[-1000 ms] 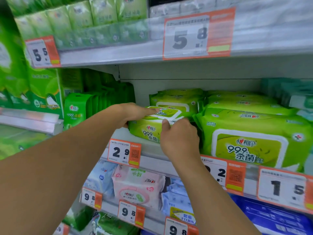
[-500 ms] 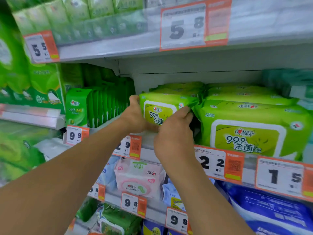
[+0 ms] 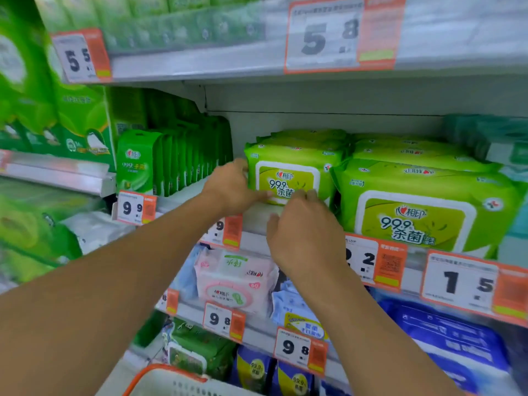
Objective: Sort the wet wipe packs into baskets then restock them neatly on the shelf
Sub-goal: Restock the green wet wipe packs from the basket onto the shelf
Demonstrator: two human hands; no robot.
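Glossy, smooth plastic film is seen on the wet wipe pack (image 3: 288, 170); the shelf (image 3: 257, 218) is matt painted metal, the basket (image 3: 171, 381) plastic.

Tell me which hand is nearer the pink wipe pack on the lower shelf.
Right. The right hand hovers just above the pink wipe pack; the left hand is higher up, at the lime-green pack.

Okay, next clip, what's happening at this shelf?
A person is restocking wet wipes on a shop shelf. The left hand holds the left side of a small green wipe pack standing upright at the shelf front, thumb along its lower edge. The right hand has its fingertips at the pack's bottom edge; no clear grip is visible. A larger green pack sits right beside it. An orange-rimmed basket shows at the bottom.
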